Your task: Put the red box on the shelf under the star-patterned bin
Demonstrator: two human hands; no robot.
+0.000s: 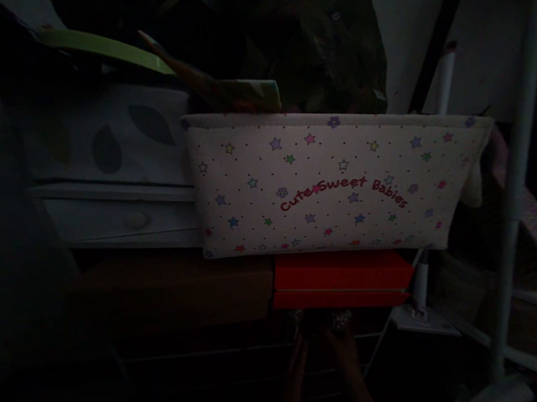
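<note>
Dim storage corner, seen from above. Two hands show faintly at the bottom centre, raised side by side: the left hand [297, 372] and the right hand [351, 368]. Both reach up toward something small and glittery [317, 321] just beyond the fingertips; it is too dark to tell whether either grip is spread, pressed together or pinching it.

Directly above the hands lies a flat red box [342, 280]. On top of that rests a long fabric bin [327, 187], cream with coloured stars and the words "Cute Sweet Babies". Up and left of the hands are a brown cardboard box [173, 295] and a white drawer unit [121, 219]. A white metal rack pole [515, 206] rises on the right.

The hands appear to be at the reaching stage, beneath the red box. Any next move would call for feeling carefully in poor light.
</note>
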